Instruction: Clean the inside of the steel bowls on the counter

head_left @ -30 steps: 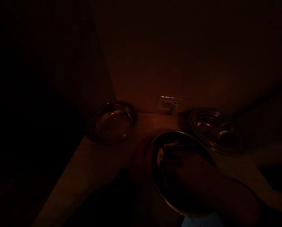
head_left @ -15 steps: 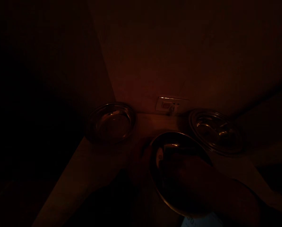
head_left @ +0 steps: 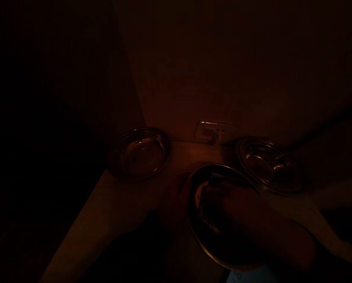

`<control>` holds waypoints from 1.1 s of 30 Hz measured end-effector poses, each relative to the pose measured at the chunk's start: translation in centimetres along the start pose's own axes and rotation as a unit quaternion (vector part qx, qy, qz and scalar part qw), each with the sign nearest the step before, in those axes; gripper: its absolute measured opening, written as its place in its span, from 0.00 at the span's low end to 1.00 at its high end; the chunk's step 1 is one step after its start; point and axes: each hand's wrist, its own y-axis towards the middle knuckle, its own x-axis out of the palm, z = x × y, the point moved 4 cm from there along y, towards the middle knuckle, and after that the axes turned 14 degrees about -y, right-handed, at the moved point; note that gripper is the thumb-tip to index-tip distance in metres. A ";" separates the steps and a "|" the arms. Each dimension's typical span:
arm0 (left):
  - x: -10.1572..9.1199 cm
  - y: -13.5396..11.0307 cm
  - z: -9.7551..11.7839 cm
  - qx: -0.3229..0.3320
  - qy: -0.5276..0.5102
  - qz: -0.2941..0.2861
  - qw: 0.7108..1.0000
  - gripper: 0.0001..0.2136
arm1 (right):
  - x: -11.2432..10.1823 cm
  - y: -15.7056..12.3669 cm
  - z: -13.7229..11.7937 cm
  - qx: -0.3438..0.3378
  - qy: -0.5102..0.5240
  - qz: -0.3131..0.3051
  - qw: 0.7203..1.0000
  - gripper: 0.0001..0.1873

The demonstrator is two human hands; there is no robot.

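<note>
We see smooth, glossy metal on the dish and the compartment plate, and a shiny metal rim on the bowl. Our counter looks like matt wood.

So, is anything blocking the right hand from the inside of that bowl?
Nothing visible blocks the way in: the right hand reaches inside the bowl through its open top. A dark item, too dim to identify, shows by that hand. The left hand is at the bowl's left side, outside it.
</note>
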 end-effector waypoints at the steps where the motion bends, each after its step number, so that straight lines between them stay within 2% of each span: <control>1: 0.0 0.0 0.0 0.002 0.000 0.001 1.000 0.15 | 0.0 0.0 0.5 0.019 -0.016 -0.013 1.000 0.19; 3: 0.0 0.0 -0.2 0.005 -0.001 -0.002 1.000 0.15 | -0.1 -0.2 1.1 0.048 -0.039 -0.035 0.997 0.19; 5: 0.1 0.0 -0.2 0.009 -0.002 0.000 1.000 0.16 | -0.1 -0.3 1.3 0.041 -0.043 -0.036 0.998 0.18; 8: 0.2 0.0 0.0 0.018 0.000 0.002 1.000 0.16 | 0.0 -0.3 0.7 0.008 -0.027 -0.005 1.000 0.18; 11: 0.2 -0.2 0.3 0.007 0.016 0.028 0.999 0.15 | 0.0 -0.1 -0.5 -0.037 0.004 0.027 0.999 0.18; 15: 0.2 -0.5 0.3 -0.020 0.026 0.067 0.997 0.15 | -0.3 0.0 -2.3 -0.096 0.038 0.036 0.994 0.16; 17: 0.2 -0.4 0.2 -0.020 0.006 0.056 0.998 0.15 | -0.5 0.0 -2.1 -0.082 0.038 0.032 0.995 0.18; 20: 0.2 -0.2 0.1 -0.001 -0.016 0.018 1.000 0.15 | -0.4 0.3 -0.8 -0.026 0.006 0.017 0.999 0.18; 23: 0.0 -0.1 0.0 0.007 0.010 0.019 1.000 0.15 | 0.3 0.4 0.2 0.004 -0.027 0.010 1.000 0.18; 29: 0.0 -0.2 0.0 0.012 0.003 0.020 1.000 0.15 | 0.6 0.0 -1.2 -0.054 -0.028 0.043 0.997 0.19; 33: 0.1 -0.1 -0.1 0.002 -0.001 0.013 1.000 0.15 | -0.1 0.4 -0.5 -0.002 -0.045 0.025 0.999 0.21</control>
